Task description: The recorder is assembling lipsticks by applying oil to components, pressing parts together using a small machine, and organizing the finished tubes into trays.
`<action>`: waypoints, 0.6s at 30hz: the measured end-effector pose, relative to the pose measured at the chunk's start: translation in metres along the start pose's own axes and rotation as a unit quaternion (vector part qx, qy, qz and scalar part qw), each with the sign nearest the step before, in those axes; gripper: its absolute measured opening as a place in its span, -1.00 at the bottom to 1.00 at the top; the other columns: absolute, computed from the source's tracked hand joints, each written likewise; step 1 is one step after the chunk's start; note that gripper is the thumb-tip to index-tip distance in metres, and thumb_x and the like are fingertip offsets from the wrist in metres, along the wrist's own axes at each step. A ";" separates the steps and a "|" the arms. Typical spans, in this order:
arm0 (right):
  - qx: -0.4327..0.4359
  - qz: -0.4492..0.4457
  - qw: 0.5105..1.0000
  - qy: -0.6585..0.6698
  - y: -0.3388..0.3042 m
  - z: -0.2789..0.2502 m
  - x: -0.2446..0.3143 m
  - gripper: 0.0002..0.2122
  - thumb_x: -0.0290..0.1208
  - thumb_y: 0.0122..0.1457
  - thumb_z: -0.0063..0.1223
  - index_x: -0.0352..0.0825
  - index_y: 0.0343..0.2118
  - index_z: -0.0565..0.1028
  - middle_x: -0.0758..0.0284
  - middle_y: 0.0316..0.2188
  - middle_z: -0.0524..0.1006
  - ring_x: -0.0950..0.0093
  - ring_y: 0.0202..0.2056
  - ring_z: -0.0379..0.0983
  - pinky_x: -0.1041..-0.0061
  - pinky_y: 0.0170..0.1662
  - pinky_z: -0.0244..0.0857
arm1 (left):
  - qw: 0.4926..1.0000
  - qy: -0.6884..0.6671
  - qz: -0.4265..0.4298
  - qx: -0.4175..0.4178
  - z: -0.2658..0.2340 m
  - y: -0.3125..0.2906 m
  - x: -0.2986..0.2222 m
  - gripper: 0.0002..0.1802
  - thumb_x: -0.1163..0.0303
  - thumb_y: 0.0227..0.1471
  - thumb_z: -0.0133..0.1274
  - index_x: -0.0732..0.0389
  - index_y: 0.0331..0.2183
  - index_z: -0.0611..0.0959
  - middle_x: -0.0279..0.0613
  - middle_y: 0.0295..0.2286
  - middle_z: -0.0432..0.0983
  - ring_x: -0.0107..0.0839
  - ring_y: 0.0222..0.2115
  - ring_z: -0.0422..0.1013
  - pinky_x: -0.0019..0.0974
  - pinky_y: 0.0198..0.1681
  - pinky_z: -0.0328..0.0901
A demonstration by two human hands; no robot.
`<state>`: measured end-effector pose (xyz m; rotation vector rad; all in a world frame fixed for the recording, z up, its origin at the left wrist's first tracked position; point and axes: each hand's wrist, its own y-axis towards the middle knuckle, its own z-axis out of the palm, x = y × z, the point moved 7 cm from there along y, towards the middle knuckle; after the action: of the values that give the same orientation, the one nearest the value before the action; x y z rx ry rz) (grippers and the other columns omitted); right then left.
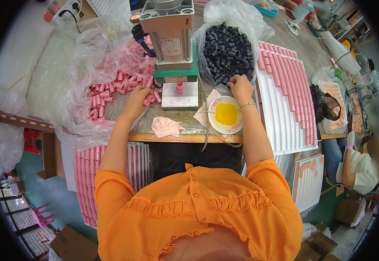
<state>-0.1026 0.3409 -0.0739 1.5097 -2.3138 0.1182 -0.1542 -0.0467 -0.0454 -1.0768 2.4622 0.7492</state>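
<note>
At the near right of a pile of short pink plastic tubes (107, 93), my left hand (137, 99) has its fingers curled round a pink tube (147, 102). My right hand (241, 88) reaches the near edge of a plastic bag of small black plastic rings (228, 52). Its fingertips are pinched together there, and what they hold, if anything, is hidden. Between the hands stands a bench press (174, 45) with a white metal block (179, 96) at its base. A pink piece (180, 88) stands upright on that block, under the press, touched by neither hand.
A bowl of yellow liquid (211, 124) sits beside my right wrist, near a crumpled pink cloth (165, 127). White ridged trays with rows of pink tubes (287, 78) lie at the right; another tray (89, 174) is below the bench at left. A co-worker's gloved hand (350, 140) shows far right.
</note>
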 end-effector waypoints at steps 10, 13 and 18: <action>-0.067 -0.117 0.983 0.128 -0.096 -0.056 0.011 -0.90 -0.37 -0.04 0.27 -0.22 -0.49 0.57 0.37 -0.47 0.47 0.34 -0.42 0.43 0.32 -0.34 0.24 | 0.980 -0.049 -0.170 0.087 -0.040 0.004 -0.058 -0.74 0.49 -0.06 0.19 0.23 -0.27 0.51 -0.15 -0.38 0.52 -0.19 -0.35 0.49 -0.25 -0.25 0.35; -0.071 -0.175 0.978 0.083 -0.113 -0.052 0.026 -0.93 -0.40 -0.07 0.27 -0.14 -0.49 0.58 0.46 -0.42 0.45 0.38 -0.30 0.42 0.31 -0.27 0.13 | 0.931 -0.329 -0.144 0.062 -0.012 -0.004 -0.070 -0.73 0.44 -0.03 0.23 0.21 -0.26 0.52 -0.22 -0.32 0.51 -0.33 -0.33 0.49 -0.30 -0.25 0.36; -0.119 -0.229 0.966 0.025 -0.123 -0.061 0.035 -0.92 -0.42 -0.08 0.27 -0.16 -0.49 0.58 0.47 -0.41 0.44 0.42 -0.28 0.38 0.34 -0.24 0.08 | 0.595 -0.719 -0.358 0.023 0.062 -0.026 -0.121 -0.75 0.46 0.05 0.16 0.13 -0.19 0.52 -0.27 -0.22 0.48 -0.32 -0.14 0.44 -0.25 -0.10 0.36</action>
<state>0.0109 0.2753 -0.0214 1.8358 -1.8049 -0.2324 -0.0501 0.0435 -0.0421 -0.7271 0.5540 0.7371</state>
